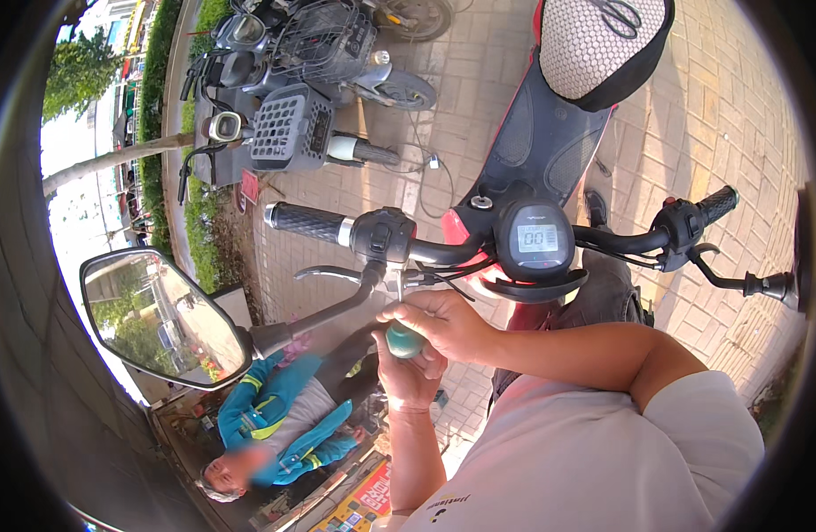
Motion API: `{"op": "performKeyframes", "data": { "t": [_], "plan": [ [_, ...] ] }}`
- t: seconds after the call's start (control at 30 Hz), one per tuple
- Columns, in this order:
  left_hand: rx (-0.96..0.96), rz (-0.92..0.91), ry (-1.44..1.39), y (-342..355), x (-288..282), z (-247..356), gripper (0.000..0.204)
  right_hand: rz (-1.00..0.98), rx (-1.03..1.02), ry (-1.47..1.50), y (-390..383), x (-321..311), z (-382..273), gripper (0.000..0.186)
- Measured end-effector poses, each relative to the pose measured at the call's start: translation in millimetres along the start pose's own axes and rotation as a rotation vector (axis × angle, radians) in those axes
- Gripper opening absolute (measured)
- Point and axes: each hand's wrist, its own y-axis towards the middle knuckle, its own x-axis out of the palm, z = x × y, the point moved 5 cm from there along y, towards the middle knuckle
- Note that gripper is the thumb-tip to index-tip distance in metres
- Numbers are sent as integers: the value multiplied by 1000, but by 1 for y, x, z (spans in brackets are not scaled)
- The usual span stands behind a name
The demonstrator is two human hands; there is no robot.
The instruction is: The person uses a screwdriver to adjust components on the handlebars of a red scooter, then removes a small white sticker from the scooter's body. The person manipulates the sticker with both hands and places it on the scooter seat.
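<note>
A green-handled tool [406, 341] stands at the left handlebar of a red electric scooter, its metal shaft reaching up toward the clamp housing [383, 238] by the mirror stem [337, 309]. My right hand [439, 321] is closed on the handle, thumb toward its top. My left hand [408, 381] grips the same handle from below. The mirror [160, 315] sticks out to the left, beside the black handlebar grip [306, 220]. A round display [534, 238] sits at the middle of the bars, with the right grip [714, 204] beyond it.
A person [284, 417] in a teal jacket is close by at lower left. Parked scooters [310, 53], one with a grey basket [288, 129], stand at upper left by a hedge [199, 213]. A loose cable lies on the paving [408, 151]. The scooter's mesh-covered seat [589, 53] is at top right.
</note>
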Motion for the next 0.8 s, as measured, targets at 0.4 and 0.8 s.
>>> {"op": "performKeyframes", "data": {
  "t": [0.4,0.8],
  "plan": [
    [6,-568,-35,27,-13,6,60,57,8,-59,4,0,0,29],
    [59,-215,-20,28,-2,-6,56,182,-46,-74,5,-5,-2,27]
  ]
}}
